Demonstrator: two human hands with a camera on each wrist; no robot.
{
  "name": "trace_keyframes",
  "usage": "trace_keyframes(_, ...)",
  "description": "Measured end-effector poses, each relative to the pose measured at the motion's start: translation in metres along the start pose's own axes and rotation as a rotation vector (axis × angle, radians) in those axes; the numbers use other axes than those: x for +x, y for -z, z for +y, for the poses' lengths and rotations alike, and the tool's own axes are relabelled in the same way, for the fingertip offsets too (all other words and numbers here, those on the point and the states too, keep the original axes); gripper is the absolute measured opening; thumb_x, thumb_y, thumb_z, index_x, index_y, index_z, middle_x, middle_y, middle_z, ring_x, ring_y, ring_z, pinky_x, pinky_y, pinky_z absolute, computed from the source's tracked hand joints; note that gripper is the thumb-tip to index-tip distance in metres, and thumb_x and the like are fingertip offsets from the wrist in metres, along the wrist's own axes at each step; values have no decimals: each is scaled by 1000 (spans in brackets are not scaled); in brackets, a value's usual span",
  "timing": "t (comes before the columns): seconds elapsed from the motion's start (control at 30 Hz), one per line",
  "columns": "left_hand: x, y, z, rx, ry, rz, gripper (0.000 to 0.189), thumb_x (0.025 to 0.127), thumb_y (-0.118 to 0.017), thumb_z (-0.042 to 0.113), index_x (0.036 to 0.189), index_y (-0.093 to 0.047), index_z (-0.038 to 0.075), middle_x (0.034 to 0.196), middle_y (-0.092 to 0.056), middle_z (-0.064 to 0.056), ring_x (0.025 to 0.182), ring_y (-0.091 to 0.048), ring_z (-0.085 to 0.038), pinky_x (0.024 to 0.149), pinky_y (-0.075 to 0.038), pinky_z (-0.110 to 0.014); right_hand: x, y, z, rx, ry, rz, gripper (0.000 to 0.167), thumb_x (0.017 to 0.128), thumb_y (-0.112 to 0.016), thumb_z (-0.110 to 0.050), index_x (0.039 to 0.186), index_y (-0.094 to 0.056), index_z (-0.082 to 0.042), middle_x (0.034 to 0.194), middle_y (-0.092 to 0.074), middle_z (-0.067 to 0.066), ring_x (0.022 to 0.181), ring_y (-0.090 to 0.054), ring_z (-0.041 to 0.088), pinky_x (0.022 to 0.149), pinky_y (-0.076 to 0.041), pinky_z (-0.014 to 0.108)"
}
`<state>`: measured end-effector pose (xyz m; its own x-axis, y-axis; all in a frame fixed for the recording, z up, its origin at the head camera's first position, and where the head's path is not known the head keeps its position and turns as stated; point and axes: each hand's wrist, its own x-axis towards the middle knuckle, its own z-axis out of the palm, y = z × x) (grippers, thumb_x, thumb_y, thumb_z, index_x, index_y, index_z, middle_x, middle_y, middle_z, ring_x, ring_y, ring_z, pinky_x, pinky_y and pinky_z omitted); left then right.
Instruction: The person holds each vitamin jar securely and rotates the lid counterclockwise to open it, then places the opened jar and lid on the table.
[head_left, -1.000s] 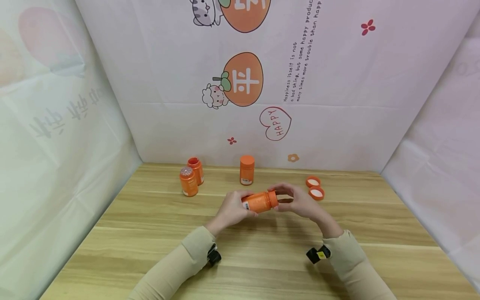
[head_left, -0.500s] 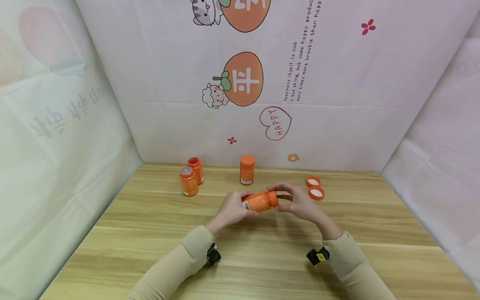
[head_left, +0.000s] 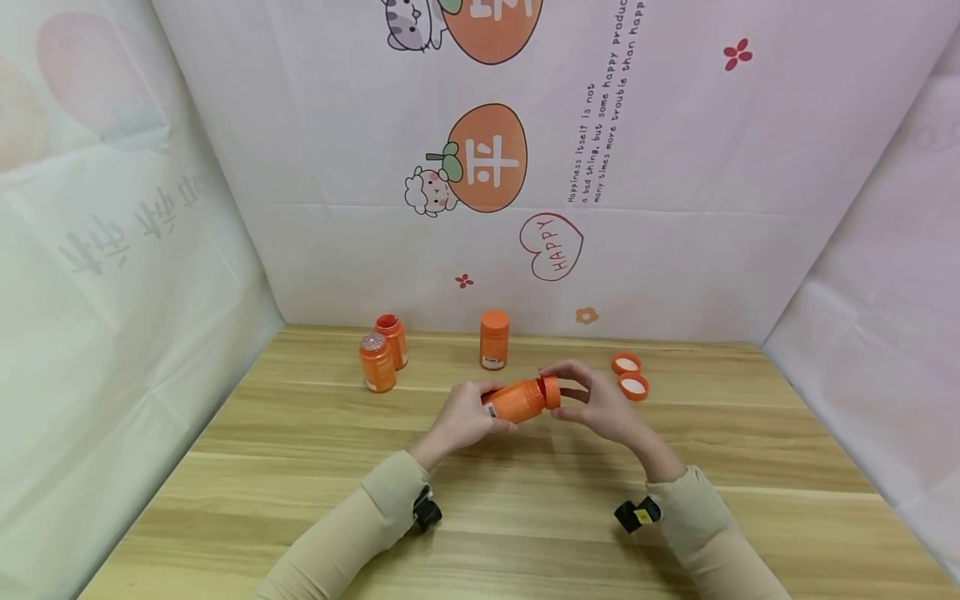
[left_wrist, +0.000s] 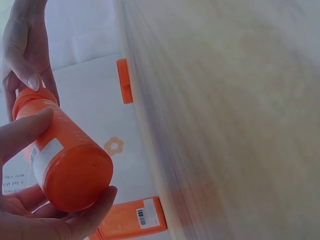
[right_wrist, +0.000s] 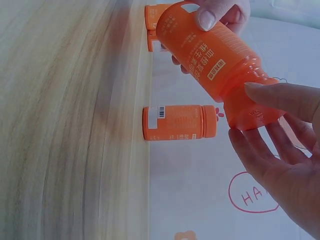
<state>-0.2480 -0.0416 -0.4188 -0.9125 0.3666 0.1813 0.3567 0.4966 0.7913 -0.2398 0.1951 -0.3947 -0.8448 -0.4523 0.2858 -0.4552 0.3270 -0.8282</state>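
Note:
Tilted above the table, an orange pill bottle [head_left: 516,402] is gripped around its body by my left hand [head_left: 463,417]. Its base faces the left wrist camera, with the thumb on one side and fingers curled under. My right hand [head_left: 596,404] pinches the orange cap [head_left: 552,392] between thumb and fingers. The cap sits slightly off the bottle's neck, and a dark red gap of the mouth shows at its upper side. In the right wrist view the cap [right_wrist: 252,107] is angled against the threaded neck.
A capped orange bottle [head_left: 494,342] stands behind the hands. To the left are two uncapped bottles, the front one [head_left: 377,364] with a silvery top and the rear one [head_left: 393,340] with a red mouth. Two loose caps [head_left: 633,385] lie at the right, white insides up.
The cap has come away from the bottle's neck, moving slightly right with my right hand and opening a gap. My left hand and the bottle have barely moved.

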Motion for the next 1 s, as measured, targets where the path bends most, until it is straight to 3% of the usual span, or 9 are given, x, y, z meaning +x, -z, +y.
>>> trace_keyframes(0.43, 0, 1, -6, -127, 40, 4, 51, 70, -82, 14, 118, -63, 14, 104, -66, -1, 89, -58, -19, 77, -48, -36, -2, 0, 6, 0, 34, 66, 56, 78, -74, 0, 129, -54, -9, 128, -56, 10, 117, -54, 28, 89, -52, 32)
trace_keyframes(0.6, 1, 3, -6, -111, 29, 19, 52, 67, -83, 15, 115, -64, 11, 103, -67, -3, 88, -60, -20, 78, -49, -35, -2, 2, 9, 5, 20, 80, 55, 79, -74, -5, 130, -54, -11, 128, -56, 13, 117, -54, 30, 89, -51, 34)
trace_keyframes(1.0, 0, 7, -10, -59, 34, 69, 54, 66, -85, 18, 115, -63, 9, 106, -69, -5, 89, -63, -17, 81, -50, -37, -8, 7, 12, 69, -31, 106, 59, 79, -73, -1, 131, -46, 0, 136, -47, 22, 124, -49, 39, 92, -50, 34)
